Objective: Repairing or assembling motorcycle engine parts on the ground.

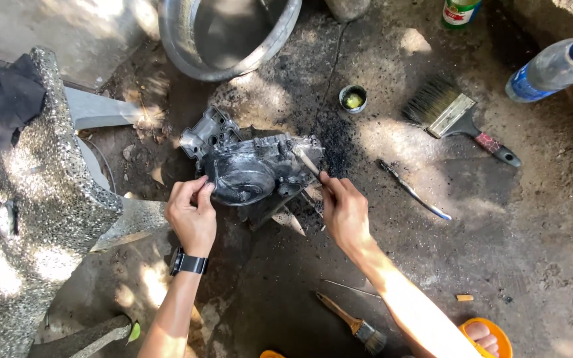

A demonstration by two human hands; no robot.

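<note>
Now L hand (192, 215) steadies engine cover (250, 166); R hand (343, 211) w/ scraper (308, 162).

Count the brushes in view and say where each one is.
3: a wide brush on the ground upper right, a small brush by the bottom edge, and one in the right hand. Others may be hidden.
</note>
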